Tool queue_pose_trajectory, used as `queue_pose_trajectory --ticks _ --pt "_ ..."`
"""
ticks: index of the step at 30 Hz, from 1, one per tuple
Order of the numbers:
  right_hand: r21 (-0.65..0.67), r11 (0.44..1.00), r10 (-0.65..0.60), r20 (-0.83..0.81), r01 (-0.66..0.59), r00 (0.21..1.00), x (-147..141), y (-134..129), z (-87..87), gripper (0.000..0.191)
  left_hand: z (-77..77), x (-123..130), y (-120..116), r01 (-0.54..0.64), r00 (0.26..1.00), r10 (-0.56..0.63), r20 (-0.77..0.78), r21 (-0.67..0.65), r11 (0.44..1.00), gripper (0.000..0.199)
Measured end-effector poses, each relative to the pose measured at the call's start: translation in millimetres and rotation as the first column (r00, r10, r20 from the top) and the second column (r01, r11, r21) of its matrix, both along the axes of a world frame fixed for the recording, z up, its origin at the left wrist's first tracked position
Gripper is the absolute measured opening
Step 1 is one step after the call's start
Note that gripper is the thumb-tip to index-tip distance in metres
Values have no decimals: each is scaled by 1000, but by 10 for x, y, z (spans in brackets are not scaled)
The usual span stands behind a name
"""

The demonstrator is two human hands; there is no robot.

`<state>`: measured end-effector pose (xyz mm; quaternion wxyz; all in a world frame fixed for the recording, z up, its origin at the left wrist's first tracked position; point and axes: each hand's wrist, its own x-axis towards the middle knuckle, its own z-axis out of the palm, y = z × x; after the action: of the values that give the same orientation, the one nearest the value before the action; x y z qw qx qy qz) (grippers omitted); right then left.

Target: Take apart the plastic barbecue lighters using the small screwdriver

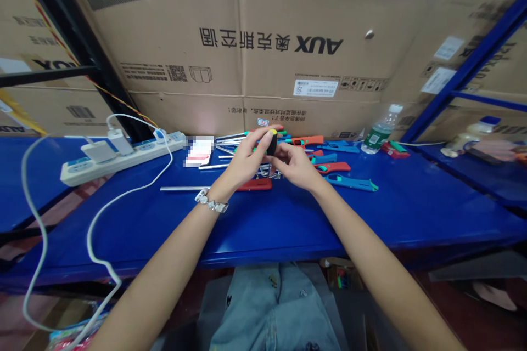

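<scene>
My left hand (247,156) is closed round a short black handle with a yellow end (272,144), which looks like a screwdriver handle; its lower tip is hidden. Close beside it, my right hand (297,165) has its fingers pinched together below the handle, and what they hold is covered. Under my hands lie small shiny parts (269,172). A red long-necked lighter (257,185) with a metal tube rests just in front of them. Several more lighters, among them a blue one (352,182) and a red one (335,166), lie behind and to the right.
A white power strip (123,160) with chargers stands at the left, its white cable (91,230) looping over the blue table (263,236). A phone (201,151), partly blurred, lies behind. A water bottle (379,130) and red box (394,149) stand right, before a large carton (263,0).
</scene>
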<state>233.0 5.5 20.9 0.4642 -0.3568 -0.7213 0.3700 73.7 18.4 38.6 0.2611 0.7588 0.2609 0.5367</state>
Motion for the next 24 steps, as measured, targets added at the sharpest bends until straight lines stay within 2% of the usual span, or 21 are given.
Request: queue_pose_trajectory --ticks 3,5,8,10,14,16,19,22,24 --pt "-4 999 39 3 -39 999 7 -25 20 31 -6 -7 23 -2 1000 2 19 -18 1000 25" --pt "42 998 -50 -12 51 999 -26 -11 -11 32 -21 21 40 -67 995 69 78 -24 997 20" --pt "68 980 -183 -39 185 982 -74 24 -57 34 -33 61 36 -157 979 157 130 -13 988 24" --pt "74 986 -152 -12 152 988 -69 28 -47 33 -19 58 12 -149 983 149 107 -5 989 25" --pt "55 998 19 51 -22 998 0 -5 36 30 27 7 -29 -14 1000 14 2 -6 1000 30" --pt "49 997 49 64 -52 997 11 -11 47 30 30 2 -21 -1 1000 1 -14 -7 1000 28" --pt "121 991 -54 29 50 998 -27 17 -9 31 -2 34 17 -60 997 60 50 -7 998 16" --pt "156 966 -200 -45 205 979 -71 54 -82 37 -37 61 43 -167 977 164 134 10 986 22" --pt "157 969 -186 -31 189 982 -67 56 -88 37 -40 50 39 -181 976 176 127 28 983 25"
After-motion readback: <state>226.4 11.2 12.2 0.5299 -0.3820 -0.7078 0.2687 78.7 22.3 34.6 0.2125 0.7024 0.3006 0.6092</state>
